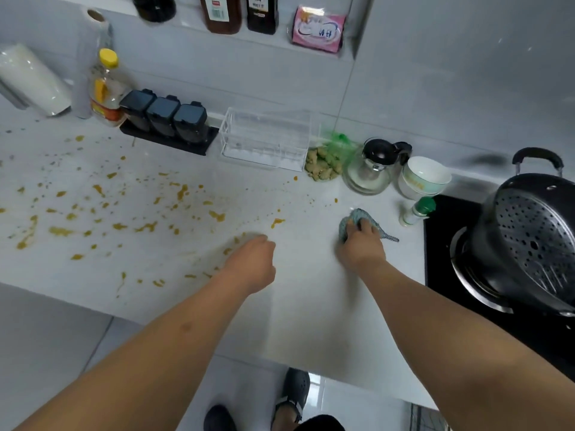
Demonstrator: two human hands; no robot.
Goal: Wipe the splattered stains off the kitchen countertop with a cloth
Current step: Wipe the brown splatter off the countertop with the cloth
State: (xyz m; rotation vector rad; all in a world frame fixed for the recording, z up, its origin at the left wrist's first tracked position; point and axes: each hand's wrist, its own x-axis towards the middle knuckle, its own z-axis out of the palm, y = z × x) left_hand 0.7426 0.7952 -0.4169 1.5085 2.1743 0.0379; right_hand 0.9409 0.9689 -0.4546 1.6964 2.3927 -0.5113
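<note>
starting at the far left, a white roll [32, 80] lies on its side at the back of the white surface [311, 306]. next to it stands a tall clear roll [90, 63], and just beside that an oil bottle with a yellow cap [105, 88]. then come three dark spice boxes [165, 116] in a row on a black tray. yellow-brown stains [183, 191] are splashed all over the left half of the surface, some big, some tiny.

up on the wall shelf sit dark bottles [221, 14] and a pink packet [317, 29].

in the middle, a clear plastic rack [267, 138] stands at the back. the left hand [252, 259] rests low on the surface near a few stains, with its fingers curled under; it holds nothing that can be seen.

to the right, some ginger [320, 164] lies by a green bag [339, 144], then a glass pot with a black lid [373, 166], then white bowls [423, 178]. the right hand [361, 244] presses down on the blue-grey cloth [357, 219], with its fingers bent over it. most of the cloth pokes out from under the fingers on the far side, and one corner trails off to the right. the cloth is well to the right of most of the stains, on a clean-looking part.

a small white bottle with a green cap [417, 211] stands just right of the cloth. at the far right, a black pot [525, 241] with a holey tray in it sits tilted on the black stove [441, 244].
</note>
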